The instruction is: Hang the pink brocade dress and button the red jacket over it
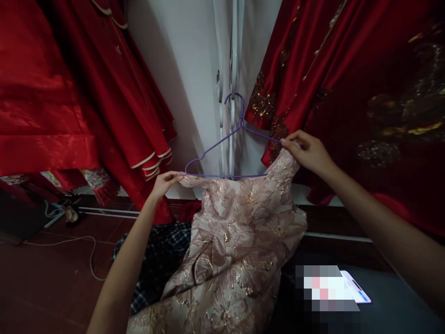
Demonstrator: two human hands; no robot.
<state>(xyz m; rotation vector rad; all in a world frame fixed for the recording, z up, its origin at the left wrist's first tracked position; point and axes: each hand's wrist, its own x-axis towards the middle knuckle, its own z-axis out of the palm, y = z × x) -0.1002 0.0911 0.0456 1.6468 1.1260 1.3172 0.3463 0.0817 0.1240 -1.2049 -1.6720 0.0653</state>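
Pinching, both of them! The bare left hand (pixel 165 183) has thumb and fingers pressed on one shoulder of a pale pink, gold-patterned brocade dress (pixel 243 222), right beside the rounded end of a thin purple wire hanger (pixel 241 116). Over on the other side, the bare right hand (pixel 309 150) has its grip closed on the opposite shoulder, up where the hanger's sloping arm meets the cloth. The dress hangs below the two hands, centre stage, its skirt sweeping down to the left. The hook curls upward before white metal uprights (pixel 224 69); whether it touches them, I cannot tell! Glossy red garments (pixel 135 93) flank the left, gold-embroidered dark red ones (pixel 347 93) the right, with dark plaid cloth (pixel 163 246) below.
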